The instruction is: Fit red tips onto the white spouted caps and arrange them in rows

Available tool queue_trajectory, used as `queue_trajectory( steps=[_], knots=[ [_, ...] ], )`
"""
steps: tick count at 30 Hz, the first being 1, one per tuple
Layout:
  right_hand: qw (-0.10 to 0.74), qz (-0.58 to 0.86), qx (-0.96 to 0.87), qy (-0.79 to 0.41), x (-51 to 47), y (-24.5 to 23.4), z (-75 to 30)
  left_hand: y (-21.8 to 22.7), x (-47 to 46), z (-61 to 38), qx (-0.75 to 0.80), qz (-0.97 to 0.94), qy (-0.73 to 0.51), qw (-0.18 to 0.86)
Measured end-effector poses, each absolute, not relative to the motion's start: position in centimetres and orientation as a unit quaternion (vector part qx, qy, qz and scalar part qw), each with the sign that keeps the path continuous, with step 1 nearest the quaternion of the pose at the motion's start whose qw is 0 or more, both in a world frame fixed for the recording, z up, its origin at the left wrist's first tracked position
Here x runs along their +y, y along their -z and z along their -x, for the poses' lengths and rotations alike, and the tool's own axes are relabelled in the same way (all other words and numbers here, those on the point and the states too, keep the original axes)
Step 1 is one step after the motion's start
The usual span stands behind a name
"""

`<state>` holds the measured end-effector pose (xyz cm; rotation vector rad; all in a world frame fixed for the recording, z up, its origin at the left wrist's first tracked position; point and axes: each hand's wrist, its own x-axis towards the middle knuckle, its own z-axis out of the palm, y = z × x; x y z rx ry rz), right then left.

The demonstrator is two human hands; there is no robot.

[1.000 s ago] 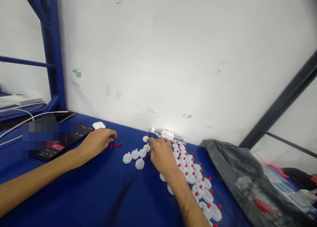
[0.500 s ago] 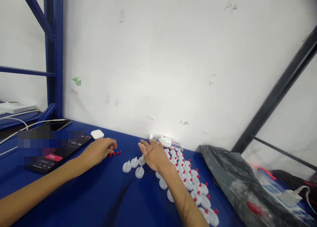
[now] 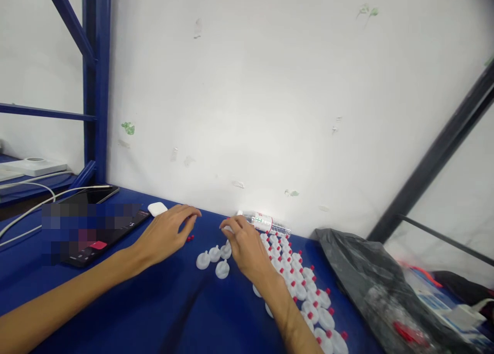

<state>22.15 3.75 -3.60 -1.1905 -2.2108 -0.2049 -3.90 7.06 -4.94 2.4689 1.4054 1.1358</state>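
Note:
My right hand (image 3: pixel 247 246) is raised over the table with thumb and fingers pinched on a small white bottle (image 3: pixel 228 229), of which only a pale bit shows. To its left, my left hand (image 3: pixel 170 233) reaches toward it, thumb and forefinger brought close together; what sits at those fingertips is too small to make out. Below the left fingers lie a few red caps (image 3: pixel 190 238). Several uncapped, round translucent bottles (image 3: pixel 203 260) rest between the hands. Right of my right wrist, rows of similar bottles with red caps (image 3: pixel 300 291) cover the table.
A clear plastic water bottle (image 3: pixel 262 221) lies against the wall. At left are a lit phone (image 3: pixel 83 253), a second phone (image 3: pixel 88 194) with a white cable, and a white case (image 3: pixel 157 209). A dark plastic bag (image 3: pixel 347 271) spreads along the right side.
My left hand has lifted from the red caps and moved right, toward my right hand. The right fingers, spread before, are now curled in a pinch. The view has shifted slightly.

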Motion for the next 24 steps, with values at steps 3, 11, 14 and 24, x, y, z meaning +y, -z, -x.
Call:
queue_trajectory(
  steps=[3, 11, 14, 24],
  knots=[
    [0.338, 0.412, -0.843, 0.078, 2.8, 4.3, -21.7, 5.3, 5.8, 2.9, 0.4, -0.836, -0.374, 0.028],
    [0.367, 0.345, -0.859, 0.093, 2.6, 5.3, -20.0, 6.2, 4.6, 2.0, 0.365, -0.867, -0.335, 0.049],
    [0.366, 0.331, -0.864, 0.103, 2.8, 5.5, -20.1, 6.1, 4.2, 1.9, 0.375, -0.86, -0.339, 0.068],
    [0.378, 0.295, -0.855, 0.199, 3.4, 4.5, -20.3, 4.7, 3.6, 0.9, 0.391, -0.795, -0.412, 0.211]
  ],
)
